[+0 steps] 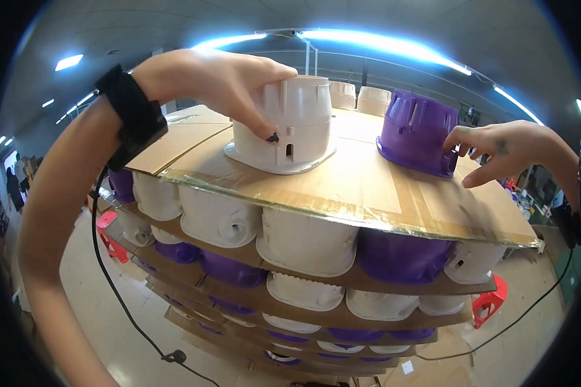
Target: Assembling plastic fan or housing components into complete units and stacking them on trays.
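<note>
A white plastic housing (303, 126), round-walled with a flared rim at its base, stands on the top cardboard sheet (342, 193). My left hand (232, 87) grips its upper left side, the thumb pressed on the wall near a small dark slot and the fingers hidden over the far top. To the right stands a purple plastic housing (419, 132) of similar shape. My right hand (510, 151) is at its right side, fingertips at the wall and thumb apart from the other fingers, low over the cardboard. Whether the right fingertips touch it I cannot tell.
Below, white housings (306, 238) and purple housings (403, 255) are stacked in several layers between cardboard sheets. Two more pale housings (373, 101) stand at the far edge. Red stools (489, 300) flank the stack. A black cable (119, 284) hangs from my left wrist.
</note>
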### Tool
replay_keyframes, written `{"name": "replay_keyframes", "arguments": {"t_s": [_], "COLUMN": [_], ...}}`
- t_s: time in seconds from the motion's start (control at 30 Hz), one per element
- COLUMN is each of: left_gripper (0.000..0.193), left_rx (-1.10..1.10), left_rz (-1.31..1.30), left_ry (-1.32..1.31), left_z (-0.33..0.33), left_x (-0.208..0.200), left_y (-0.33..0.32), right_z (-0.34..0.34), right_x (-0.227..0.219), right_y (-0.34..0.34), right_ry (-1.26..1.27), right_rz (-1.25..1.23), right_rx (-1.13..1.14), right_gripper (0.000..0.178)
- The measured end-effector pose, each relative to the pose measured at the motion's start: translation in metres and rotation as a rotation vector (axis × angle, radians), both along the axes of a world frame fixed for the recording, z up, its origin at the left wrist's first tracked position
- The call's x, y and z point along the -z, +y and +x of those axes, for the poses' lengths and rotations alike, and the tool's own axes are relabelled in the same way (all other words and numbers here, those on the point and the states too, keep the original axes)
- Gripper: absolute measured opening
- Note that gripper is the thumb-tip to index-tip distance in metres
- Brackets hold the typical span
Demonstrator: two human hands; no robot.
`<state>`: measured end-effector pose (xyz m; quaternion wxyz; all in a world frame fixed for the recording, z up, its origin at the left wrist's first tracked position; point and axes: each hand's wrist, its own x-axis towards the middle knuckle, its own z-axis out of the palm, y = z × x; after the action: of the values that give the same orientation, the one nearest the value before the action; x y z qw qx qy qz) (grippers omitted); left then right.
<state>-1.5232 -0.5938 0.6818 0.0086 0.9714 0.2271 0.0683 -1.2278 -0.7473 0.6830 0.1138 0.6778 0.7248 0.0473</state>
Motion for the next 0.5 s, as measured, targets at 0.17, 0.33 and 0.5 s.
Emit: {"name": "replay_keyframes", "arguments": {"t_s": [0.17,0.33,0.5], "left_gripper": [0.058,0.053,0.053], "left_rx": [0.16,0.129,0.196], "left_rz": [-0.025,-0.241,-0.037], "left_ry": [0.042,0.104,-0.018], "left_z": [0.014,0.01,0.003], "left_x": [-0.007,-0.016,-0.001], "left_y": [0.026,0.037,0.035], "right_z": [0.015,0.011,-0.025], "right_x": [0.002,-0.003,0.002], "right_y": [0.029,0.09,0.136], "right_ry": [0.03,-0.102,-0.303], "right_rz": [-0.054,-0.1,-0.039], "right_rx": [0.006,0.054,0.025], "right_gripper": [0.042,0.037,0.03]}}
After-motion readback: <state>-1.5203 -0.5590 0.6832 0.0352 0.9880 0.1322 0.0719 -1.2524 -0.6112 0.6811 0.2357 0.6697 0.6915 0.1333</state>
